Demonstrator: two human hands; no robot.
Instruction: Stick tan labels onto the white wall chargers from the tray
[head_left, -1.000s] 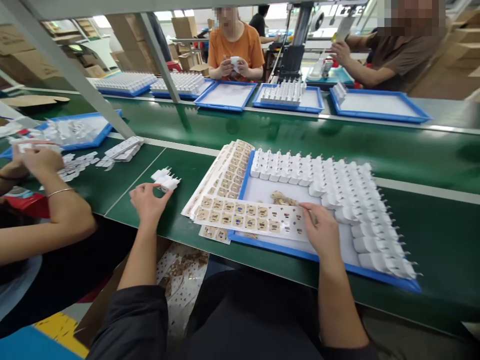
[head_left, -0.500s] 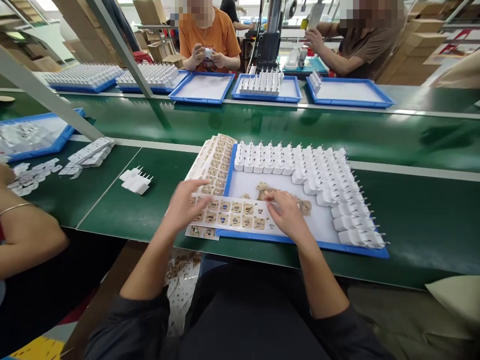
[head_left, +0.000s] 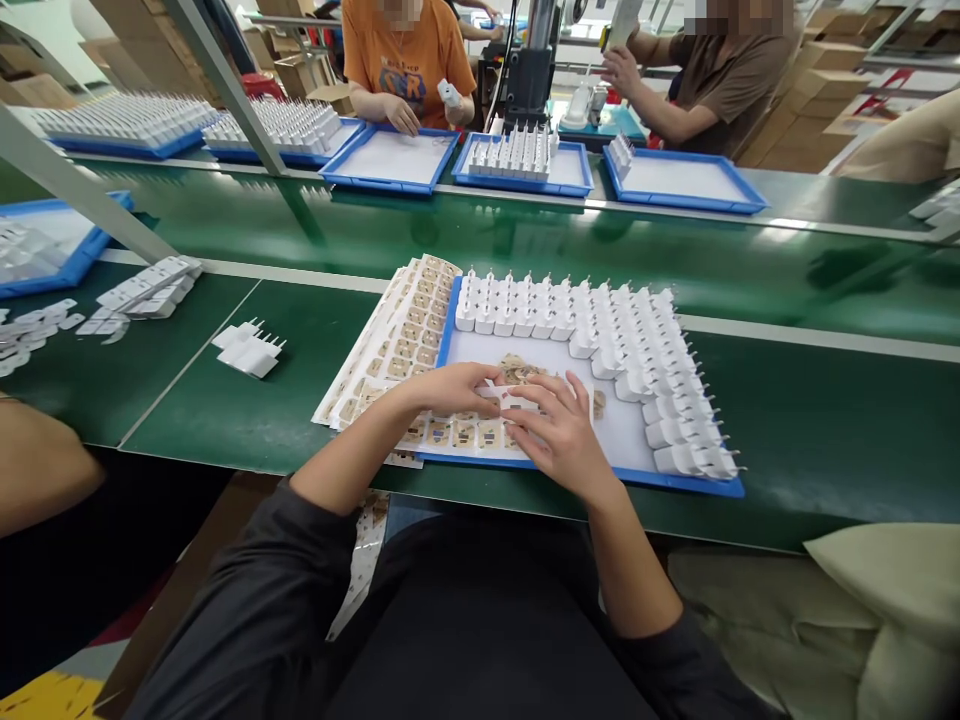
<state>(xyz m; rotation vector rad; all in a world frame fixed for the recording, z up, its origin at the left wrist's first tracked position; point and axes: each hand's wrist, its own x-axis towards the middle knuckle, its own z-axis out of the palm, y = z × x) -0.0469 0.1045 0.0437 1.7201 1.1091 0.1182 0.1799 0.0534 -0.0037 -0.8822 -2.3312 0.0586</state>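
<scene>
A white sticker sheet (head_left: 463,436) with rows of tan cut-out pieces lies across the front left of a blue-rimmed tray (head_left: 675,484). My left hand (head_left: 459,388) reaches over it, thumb and forefinger closed at the sheet's upper edge. Close beside those fingertips, my right hand (head_left: 559,430) touches the sheet with its fingers apart. A small pile of tan scraps (head_left: 519,370) shows just beyond both hands. White plug adapters (head_left: 525,312), pins up, stand in rows along the tray's back and right sides. Anything tiny between my fingertips is hidden.
Left of the tray is a stack of similar sheets (head_left: 405,320). Several loose adapters (head_left: 249,348) and white plastic parts (head_left: 150,290) lie farther left. Beyond the green belt (head_left: 480,225), more blue trays (head_left: 686,182) line a ledge before two co-workers. A person's arm is at left.
My left hand has moved right along the sheet to meet my right hand. The sheet has shifted slightly. Across the belt, a co-worker has lowered one hand into a tray.
</scene>
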